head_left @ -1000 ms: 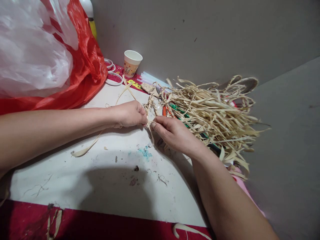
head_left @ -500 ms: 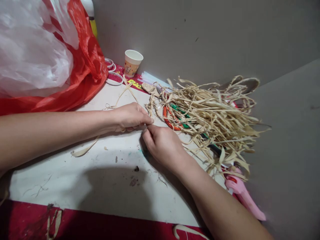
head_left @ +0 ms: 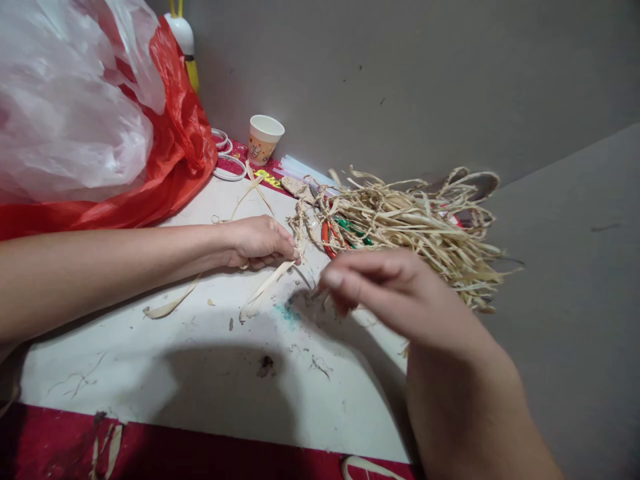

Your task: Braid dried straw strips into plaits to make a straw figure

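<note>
My left hand [head_left: 265, 243] is closed in a pinch on a braided cord of dried straw [head_left: 299, 230] above the white board. Below its fingertips a pale, flat straw strip [head_left: 265, 291] hangs toward the board. My right hand [head_left: 380, 283] is raised to the right of the left one, apart from it and nearer the camera. Its thumb and fingers are drawn together, slightly blurred. Whether a thin strand is between them is hard to make out. Beyond the right hand lies a large bundle of dried straw [head_left: 425, 233], its lower part hidden by that hand.
Scissors with red-orange handles [head_left: 327, 237] and a green-handled tool [head_left: 353, 233] lie under the straw. Behind are a paper cup [head_left: 265, 141], white rings [head_left: 230, 168] and pale sticks [head_left: 307, 172]. A red plastic bag [head_left: 185, 127] fills the left. Grey walls [head_left: 400, 80] stand behind.
My right hand has left the left hand's fingertips, moving right and up toward the camera. The pale strip below the left hand now shows. The view has shifted slightly.
</note>
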### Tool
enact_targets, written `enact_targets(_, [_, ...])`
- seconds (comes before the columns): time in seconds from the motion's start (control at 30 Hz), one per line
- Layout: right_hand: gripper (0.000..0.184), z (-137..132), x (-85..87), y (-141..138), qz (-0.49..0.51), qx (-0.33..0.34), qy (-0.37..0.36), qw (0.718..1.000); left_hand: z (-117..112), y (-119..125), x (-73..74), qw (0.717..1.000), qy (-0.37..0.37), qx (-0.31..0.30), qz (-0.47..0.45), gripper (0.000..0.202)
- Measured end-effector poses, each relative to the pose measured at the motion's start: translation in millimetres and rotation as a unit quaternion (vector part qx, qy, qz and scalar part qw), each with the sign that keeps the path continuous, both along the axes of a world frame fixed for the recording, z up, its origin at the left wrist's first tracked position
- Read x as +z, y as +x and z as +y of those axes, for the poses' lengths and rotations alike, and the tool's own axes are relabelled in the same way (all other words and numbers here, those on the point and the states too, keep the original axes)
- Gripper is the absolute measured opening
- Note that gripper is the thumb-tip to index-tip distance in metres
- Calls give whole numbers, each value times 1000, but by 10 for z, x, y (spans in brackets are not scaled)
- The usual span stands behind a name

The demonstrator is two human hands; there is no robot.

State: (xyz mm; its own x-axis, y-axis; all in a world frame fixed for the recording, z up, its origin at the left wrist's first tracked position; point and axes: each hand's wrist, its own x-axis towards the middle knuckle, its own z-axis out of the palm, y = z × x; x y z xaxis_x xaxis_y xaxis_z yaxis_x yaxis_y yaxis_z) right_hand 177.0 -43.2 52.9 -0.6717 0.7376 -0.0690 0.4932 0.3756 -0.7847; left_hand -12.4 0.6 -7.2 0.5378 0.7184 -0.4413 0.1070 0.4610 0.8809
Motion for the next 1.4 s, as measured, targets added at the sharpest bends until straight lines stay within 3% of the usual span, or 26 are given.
enact_targets(0.07, [28,175,-48,106,61,-175,71,980,-4,-3,4,1000,-3,-1,-1,25])
enact_targets(0.1, [27,260,-81,143,87,-229,67,967,-8,-4,6,1000,-1,-1,3,25])
enact_targets(0.2, [25,465,-136,183,143,-293,-3,945,-21,-5,7,1000,13,0,16,26])
enact_targets(0.27, [23,564,-114,160,132,-278,-27,951,-29,-3,8,999,21,4,25,27])
enact_targets(0.33, [18,661,-63,122,91,-248,-2,964,-36,0,14,999,23,5,36,28])
enact_targets(0.4, [13,770,-2,85,21,-228,100,968,-41,2,25,998,26,3,48,29])
enact_targets(0.47, [9,877,71,46,-81,-203,263,940,-46,0,38,998,31,2,57,29])
enact_targets(0.53, [13,946,173,-4,-147,-146,340,917,-48,-4,50,998,34,1,61,28])
enact_targets(0.7, [26,761,549,-91,-42,-156,292,943,-29,-5,43,997,41,-5,68,22])
enact_targets(0.83, [27,356,720,143,-73,-148,194,967,-8,10,24,996,40,-1,82,19])
enact_targets(0.93, [24,86,610,486,-125,-140,96,977,-10,13,25,996,37,1,83,18])
enact_targets(1.03, [22,-82,310,800,-173,-156,20,972,-14,3,19,996,40,0,74,18])
enact_targets(1.23, [16,-185,-338,1014,-364,-213,107,900,7,-33,-24,996,55,-13,73,15])
enact_targets(1.3, [13,-184,-427,998,-370,-217,111,896,8,-40,-30,996,59,-17,69,12])
enact_targets(1.4, [13,-184,-380,957,-354,-222,127,900,2,-45,-30,996,65,-15,66,13])
